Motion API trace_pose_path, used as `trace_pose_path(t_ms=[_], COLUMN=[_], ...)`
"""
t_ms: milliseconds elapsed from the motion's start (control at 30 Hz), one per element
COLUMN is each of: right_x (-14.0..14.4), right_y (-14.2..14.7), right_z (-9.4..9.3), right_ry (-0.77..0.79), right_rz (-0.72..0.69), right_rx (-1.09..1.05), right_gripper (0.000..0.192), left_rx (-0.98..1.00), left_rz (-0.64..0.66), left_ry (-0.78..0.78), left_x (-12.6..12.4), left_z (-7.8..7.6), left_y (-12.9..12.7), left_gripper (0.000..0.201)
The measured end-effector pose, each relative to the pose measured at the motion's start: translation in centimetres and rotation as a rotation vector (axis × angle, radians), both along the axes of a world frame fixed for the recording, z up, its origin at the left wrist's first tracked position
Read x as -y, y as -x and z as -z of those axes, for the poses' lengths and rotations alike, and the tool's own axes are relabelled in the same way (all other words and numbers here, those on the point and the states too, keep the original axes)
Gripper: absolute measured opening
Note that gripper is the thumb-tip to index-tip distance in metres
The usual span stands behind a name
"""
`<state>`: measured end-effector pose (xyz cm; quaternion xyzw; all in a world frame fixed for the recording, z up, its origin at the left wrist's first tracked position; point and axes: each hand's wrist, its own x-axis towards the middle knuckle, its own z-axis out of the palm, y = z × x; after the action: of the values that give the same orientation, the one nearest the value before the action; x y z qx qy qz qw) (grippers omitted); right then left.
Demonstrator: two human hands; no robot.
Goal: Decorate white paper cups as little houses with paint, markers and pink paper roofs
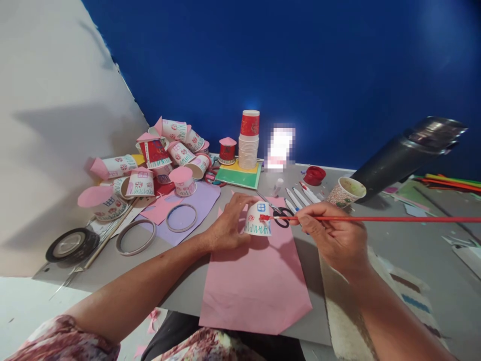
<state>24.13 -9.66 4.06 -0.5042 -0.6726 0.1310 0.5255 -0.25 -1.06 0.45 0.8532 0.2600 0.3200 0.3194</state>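
Your left hand (pixel 229 228) holds a small inverted paper cup (pixel 257 219) on the pink paper sheet (pixel 255 286), near the middle of the counter (pixel 413 250); its grip is closed around the cup's left side. Your right hand (pixel 332 238) has its grip pinched together on a long red paintbrush (pixel 394 219), whose tip touches the cup's right side at a red mark.

Status of the work, as judged from this view:
- Done on this cup: a blue window near the top, green strokes along the bottom rim, and some red marks.
- In hand: red paint going on at the right side of the cup.
- Left: this cup carries no pink paper top, unlike the finished ones.
- A pile of finished cups (pixel 158 160) lies at far left, each with a pink top and similar markings.
- A stack of plain cups (pixel 248 143) stands at far centre on a green and yellow card, with one more decorated cup (pixel 227 150) to its left.

Supplies near: scissors (pixel 280 215) just beyond the cup, markers (pixel 300 196), a red paint lid (pixel 314 175), a rinse cup (pixel 346 191), tape rolls (pixel 71 244) at near left.

Labels and writing: none can be read. The top cup of the stack bears a red print, too small to make out. A blurred patch sits to the stack's right.
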Motion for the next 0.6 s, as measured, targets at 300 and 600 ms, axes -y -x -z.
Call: trace_pose_path(t_ms=[300,600], right_x=[0.11,0.04], right_y=[-0.07,-0.08], right_z=[-0.22,-0.06], right_ry=[-0.021,-0.035], right_rz=[-0.001,0.008], right_rx=[-0.042,-0.052], right_gripper=[0.016,0.015], left_rx=[0.01,0.015], left_rz=[-0.013,-0.007], left_ry=[0.024,0.083], left_x=[-0.1,0.26], left_z=[0.22,-0.4], left_y=[0.01,-0.12], left_gripper=[0.074,0.072])
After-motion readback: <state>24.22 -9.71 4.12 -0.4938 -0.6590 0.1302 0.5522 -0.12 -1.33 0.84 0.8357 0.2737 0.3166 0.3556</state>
